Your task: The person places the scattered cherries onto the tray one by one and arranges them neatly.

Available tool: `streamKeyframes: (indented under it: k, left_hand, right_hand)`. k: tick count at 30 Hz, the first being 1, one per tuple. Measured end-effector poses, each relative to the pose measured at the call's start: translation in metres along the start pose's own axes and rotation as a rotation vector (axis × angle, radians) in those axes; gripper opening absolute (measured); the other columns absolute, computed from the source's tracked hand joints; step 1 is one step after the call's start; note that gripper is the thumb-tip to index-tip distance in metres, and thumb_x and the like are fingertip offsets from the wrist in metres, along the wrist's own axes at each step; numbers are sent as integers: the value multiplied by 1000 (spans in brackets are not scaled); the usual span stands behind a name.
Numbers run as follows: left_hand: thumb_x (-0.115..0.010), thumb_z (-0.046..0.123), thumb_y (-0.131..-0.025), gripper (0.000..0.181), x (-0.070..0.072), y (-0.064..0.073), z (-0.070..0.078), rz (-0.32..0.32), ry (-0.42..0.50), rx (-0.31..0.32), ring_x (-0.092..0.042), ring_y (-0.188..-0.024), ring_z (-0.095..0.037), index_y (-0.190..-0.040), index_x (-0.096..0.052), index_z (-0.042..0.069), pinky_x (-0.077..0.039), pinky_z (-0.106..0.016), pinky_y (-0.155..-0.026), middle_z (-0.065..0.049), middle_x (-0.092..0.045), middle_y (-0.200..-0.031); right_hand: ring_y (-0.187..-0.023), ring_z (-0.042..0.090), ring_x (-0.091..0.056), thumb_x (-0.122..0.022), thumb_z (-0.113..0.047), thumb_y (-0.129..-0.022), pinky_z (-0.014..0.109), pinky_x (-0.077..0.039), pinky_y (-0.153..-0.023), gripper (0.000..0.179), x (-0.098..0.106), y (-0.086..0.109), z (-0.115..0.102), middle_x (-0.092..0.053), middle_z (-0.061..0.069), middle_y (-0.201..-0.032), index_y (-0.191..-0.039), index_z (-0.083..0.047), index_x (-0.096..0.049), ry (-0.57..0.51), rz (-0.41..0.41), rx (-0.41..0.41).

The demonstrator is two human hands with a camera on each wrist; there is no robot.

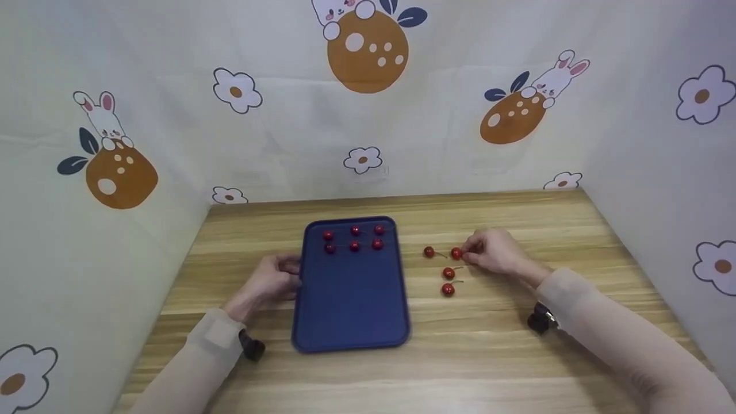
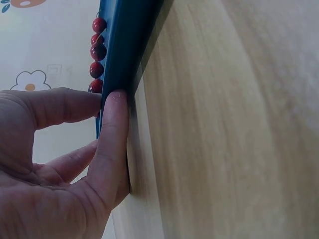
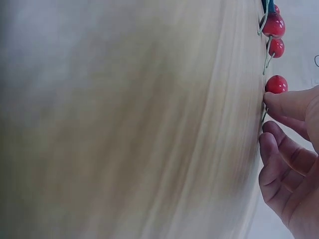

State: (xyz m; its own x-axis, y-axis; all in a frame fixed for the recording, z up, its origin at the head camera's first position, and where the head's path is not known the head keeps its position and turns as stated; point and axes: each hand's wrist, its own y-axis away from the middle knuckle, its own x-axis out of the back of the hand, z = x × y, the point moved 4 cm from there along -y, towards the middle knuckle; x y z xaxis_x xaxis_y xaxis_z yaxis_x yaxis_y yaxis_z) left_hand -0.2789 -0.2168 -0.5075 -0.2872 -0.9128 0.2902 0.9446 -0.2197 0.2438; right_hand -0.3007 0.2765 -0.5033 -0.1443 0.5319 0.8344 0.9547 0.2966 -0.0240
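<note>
In the head view a dark blue tray point(image 1: 351, 305) lies on the table, with several red cherries point(image 1: 355, 246) in two rows near its far end. My left hand point(image 1: 275, 279) grips the tray's left edge; the left wrist view shows the thumb and a finger point(image 2: 113, 129) against its rim. Right of the tray, my right hand point(image 1: 495, 251) pinches a stemmed cherry point(image 1: 456, 253) at table level. Thumb and forefinger partly cover this cherry point(image 3: 276, 84) in the right wrist view. Three more cherries point(image 1: 448, 273) lie between that hand and the tray.
The wooden table point(image 1: 477, 356) backs onto a pale curtain point(image 1: 287, 149) printed with flowers and rabbits, which also rises on both sides. A dark wrist camera point(image 1: 251, 346) sits under the left forearm, another device point(image 1: 540, 319) under the right.
</note>
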Motion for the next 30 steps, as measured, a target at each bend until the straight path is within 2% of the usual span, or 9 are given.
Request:
streamKeyframes:
  k: [3, 8, 17, 25, 30]
  left_hand:
    - [-70, -11, -88, 69, 0, 0, 0, 7, -17, -9, -71, -99, -14, -155, -54, -16, -66, -24, -78, -21, -78, -119]
    - [-67, -12, -89, 73, 0, -1, -1, -11, 16, 18, -73, -99, -15, -159, -50, -15, -68, -27, -78, -20, -76, -121]
    - [-66, -13, -88, 74, 1, -1, -2, -15, 13, 16, -73, -95, -14, -160, -50, -14, -68, -28, -76, -21, -77, -121]
    - [-67, -12, -87, 76, 1, 0, -3, -15, 6, 11, -74, -93, -14, -160, -49, -15, -69, -29, -74, -22, -79, -118]
    - [-68, -12, -88, 76, 0, 0, -2, -13, 36, 32, -73, -93, -14, -161, -47, -15, -70, -31, -76, -16, -76, -115]
  right_hand:
    - [-95, 25, -76, -83, -11, -96, 52, -64, -95, 10, -1, -1, -2, -84, 9, -105, -105, -12, -87, 26, 4, 20]
    - [-91, 21, -74, -80, -11, -97, 47, -65, -90, 8, 0, -2, -3, -83, 9, -101, -103, -11, -85, 52, 18, 55]
    - [-84, 12, -69, -78, -9, -100, 27, -59, -81, 6, 2, -3, 0, -82, 6, -95, -105, -7, -81, 29, 0, 86]
    - [-80, 12, -73, -77, 0, -98, 18, -60, -74, 10, 5, -3, 0, -84, 13, -96, -106, -2, -84, -67, -18, 39]
    - [-78, 16, -76, -77, 2, -99, 18, -61, -66, 11, 7, -2, 1, -85, 18, -98, -105, 1, -86, -139, -3, -2]
